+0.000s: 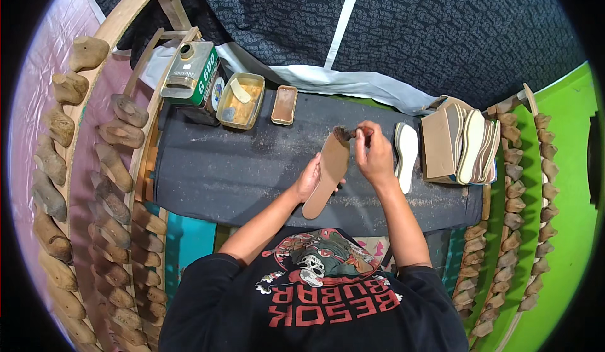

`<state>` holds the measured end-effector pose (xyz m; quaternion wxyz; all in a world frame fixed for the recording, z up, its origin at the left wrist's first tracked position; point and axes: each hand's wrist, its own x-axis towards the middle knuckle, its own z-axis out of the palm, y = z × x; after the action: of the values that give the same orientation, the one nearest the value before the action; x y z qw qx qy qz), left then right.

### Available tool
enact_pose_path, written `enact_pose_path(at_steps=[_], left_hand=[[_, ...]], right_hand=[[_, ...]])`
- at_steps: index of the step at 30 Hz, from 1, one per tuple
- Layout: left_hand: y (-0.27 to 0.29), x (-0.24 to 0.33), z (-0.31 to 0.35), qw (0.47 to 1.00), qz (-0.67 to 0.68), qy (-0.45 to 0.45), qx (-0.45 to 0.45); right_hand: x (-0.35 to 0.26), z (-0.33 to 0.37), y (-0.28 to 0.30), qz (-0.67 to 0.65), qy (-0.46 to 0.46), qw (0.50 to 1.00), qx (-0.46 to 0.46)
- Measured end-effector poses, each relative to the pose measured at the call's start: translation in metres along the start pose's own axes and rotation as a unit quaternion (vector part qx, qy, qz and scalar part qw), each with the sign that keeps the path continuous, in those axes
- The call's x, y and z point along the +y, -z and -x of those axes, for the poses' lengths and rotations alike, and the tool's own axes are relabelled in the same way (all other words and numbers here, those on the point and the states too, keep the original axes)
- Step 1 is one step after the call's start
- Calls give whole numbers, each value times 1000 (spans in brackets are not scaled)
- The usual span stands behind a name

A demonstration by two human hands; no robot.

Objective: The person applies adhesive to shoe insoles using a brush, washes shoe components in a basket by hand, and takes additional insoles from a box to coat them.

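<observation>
My left hand (307, 179) grips a brown shoe sole (328, 177) by its middle, thumb along the near edge and fingertips showing past the far edge. The sole is held tilted above the table, its flat brown face up. My right hand (377, 155) is closed round the handle of a small brush (342, 134). Dark bristles lie at the far end of the sole and seem to touch it. Right of my right hand, a white sole (405, 156) lies on the table.
A dark cloth covers the table (208, 163). Behind stand a metal can (190, 75), a glue-stained tub (241, 100) holding a pale scraper, and a small brown tray (285, 105). A cardboard box (439, 141) of soles sits right. Racks of wooden shoe lasts (113, 166) flank both sides.
</observation>
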<state>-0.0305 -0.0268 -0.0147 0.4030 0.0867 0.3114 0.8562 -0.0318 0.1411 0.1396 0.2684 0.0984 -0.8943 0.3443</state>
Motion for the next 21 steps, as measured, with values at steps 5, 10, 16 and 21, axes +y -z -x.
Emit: enact_pose_path(at_steps=[5, 10, 16, 21], left_hand=[[9, -3, 3, 998, 48, 0, 38], [0, 10, 4, 1000, -14, -6, 28], [2, 14, 5, 999, 24, -29, 20], [-3, 16, 5, 999, 17, -34, 13]], right_hand=[[-8, 18, -10, -27, 55, 996, -59], [4, 7, -1, -6, 4, 1000, 24], [-1, 14, -3, -14, 50, 999, 6], [1, 22, 5, -17, 28, 999, -1]])
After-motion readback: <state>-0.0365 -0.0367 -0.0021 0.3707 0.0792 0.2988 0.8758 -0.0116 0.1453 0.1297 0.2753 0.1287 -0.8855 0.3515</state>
